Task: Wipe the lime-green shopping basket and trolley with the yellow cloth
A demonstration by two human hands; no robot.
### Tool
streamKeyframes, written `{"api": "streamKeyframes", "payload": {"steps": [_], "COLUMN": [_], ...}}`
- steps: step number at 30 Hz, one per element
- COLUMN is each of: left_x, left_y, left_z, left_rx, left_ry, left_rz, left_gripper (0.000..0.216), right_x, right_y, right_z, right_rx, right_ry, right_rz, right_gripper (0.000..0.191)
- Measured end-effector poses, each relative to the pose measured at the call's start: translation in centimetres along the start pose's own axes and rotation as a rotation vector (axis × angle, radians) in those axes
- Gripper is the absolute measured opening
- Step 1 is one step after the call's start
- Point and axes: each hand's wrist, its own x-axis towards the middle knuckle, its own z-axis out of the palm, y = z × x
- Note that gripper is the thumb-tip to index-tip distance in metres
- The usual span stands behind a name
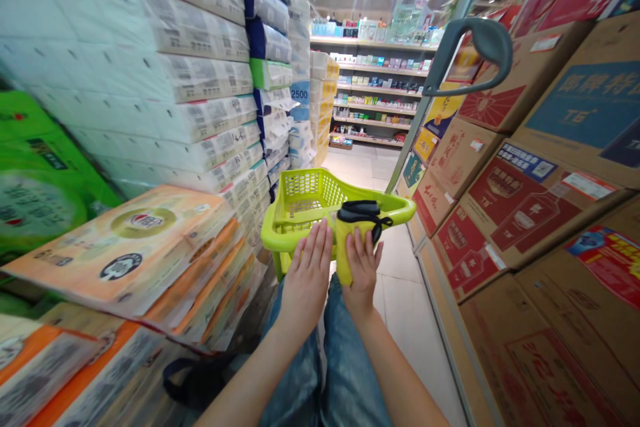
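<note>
Yellow drawstring pouch [343,240] is touched by the right hand [361,270], maybe to keep it still, at the green shopping basket's [280,238] five o'clock; gripping can't be told. Left hand [311,263] is held flat, fingers straight.

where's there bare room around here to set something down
Bare floor runs between the legs and right-hand cartons, and beyond the green basket. The orange pack's top looks bare too. Crowded: white stacks left, cartons right.
</note>
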Motion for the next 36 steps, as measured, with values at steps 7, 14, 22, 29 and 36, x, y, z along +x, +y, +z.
{"api": "streamKeyframes", "payload": {"steps": [7, 14, 22, 29, 36], "left_x": [0.0, 0.0, 0.1, 0.0, 0.0], "left_y": [-0.3, 0.0, -0.2, 0.0, -0.3], "left_z": [-0.3, -0.3, -0.7, -0.4, -0.5], "left_rx": [-0.012, -0.012, -0.004, -0.036, -0.033], "left_ry": [-0.004, -0.008, -0.026, -0.002, -0.016], "left_rz": [0.019, -0.002, 0.016, -0.004, 0.006], "left_gripper": [0.073, 0.070, 0.069, 0.071, 0.070], "right_x": [0.2, 0.3, 0.1, 0.6, -0.2], "right_y": [4.7, 1.5, 3.9, 0.9, 1.3], "right_z": [-0.7, -0.2, -1.2, -0.7, -0.6], "right_rx": [-0.124, -0.034, -0.136, -0.067, -0.138], "right_ry": [0.069, 0.061, 0.034, 0.011, 0.006], "right_rz": [0.036, 0.107, -0.020, 0.085, -0.119], "right_gripper": [0.056, 0.059, 0.058, 0.060, 0.053]}}
